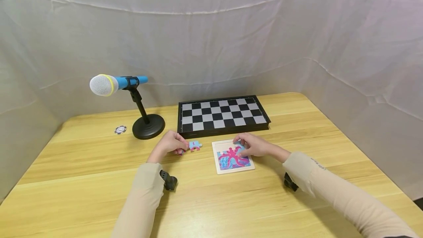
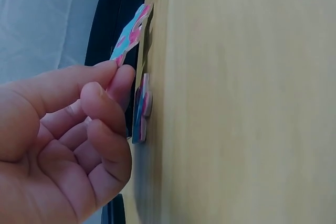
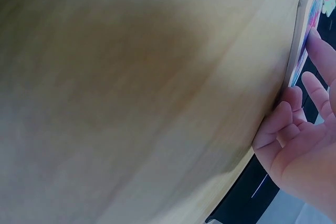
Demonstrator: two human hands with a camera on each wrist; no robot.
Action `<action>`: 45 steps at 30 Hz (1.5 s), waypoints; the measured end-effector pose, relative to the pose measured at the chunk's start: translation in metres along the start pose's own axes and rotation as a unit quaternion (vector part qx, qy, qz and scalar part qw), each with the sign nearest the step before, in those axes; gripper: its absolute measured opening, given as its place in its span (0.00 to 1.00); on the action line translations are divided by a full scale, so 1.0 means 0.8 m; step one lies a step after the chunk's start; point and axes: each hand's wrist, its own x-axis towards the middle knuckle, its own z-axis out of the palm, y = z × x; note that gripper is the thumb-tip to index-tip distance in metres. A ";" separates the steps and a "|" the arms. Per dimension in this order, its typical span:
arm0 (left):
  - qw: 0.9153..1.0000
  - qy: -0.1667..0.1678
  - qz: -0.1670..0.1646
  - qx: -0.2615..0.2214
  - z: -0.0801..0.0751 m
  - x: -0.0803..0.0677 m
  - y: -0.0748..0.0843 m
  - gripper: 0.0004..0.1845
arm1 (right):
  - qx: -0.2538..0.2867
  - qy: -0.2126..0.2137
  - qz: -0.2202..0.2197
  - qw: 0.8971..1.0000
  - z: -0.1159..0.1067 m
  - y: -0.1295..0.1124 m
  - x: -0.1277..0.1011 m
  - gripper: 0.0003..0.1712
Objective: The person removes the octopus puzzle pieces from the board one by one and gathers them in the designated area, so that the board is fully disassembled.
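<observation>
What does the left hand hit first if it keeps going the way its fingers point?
Probably the loose puzzle piece lying just past the left hand; beyond that, the puzzle tray. Depth is hard to judge.

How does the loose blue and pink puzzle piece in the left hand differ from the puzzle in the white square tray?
The loose blue and pink puzzle piece is single, pinched by the left hand and lifted off the wooden table; the white square tray puzzle lies flat on it, pieces joined into a pink octopus picture, under the right hand fingertips. The piece is far smaller. Both share pink and blue print.
</observation>
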 end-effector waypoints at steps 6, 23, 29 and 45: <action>1.000 0.006 -0.009 0.006 -0.001 -0.001 0.001 0.04 | -0.006 -0.001 0.002 1.000 0.001 0.000 0.000 0.22; 0.999 0.031 -0.011 0.020 -0.001 -0.001 0.009 0.04 | -0.005 0.002 0.009 1.000 0.000 -0.001 -0.002 0.23; 0.999 0.031 0.006 0.025 0.002 0.001 0.012 0.05 | -0.008 0.004 0.014 1.000 0.000 -0.002 -0.002 0.24; 0.999 0.027 0.023 0.041 0.023 0.008 0.029 0.05 | -0.003 0.003 0.014 1.000 -0.001 -0.002 -0.002 0.26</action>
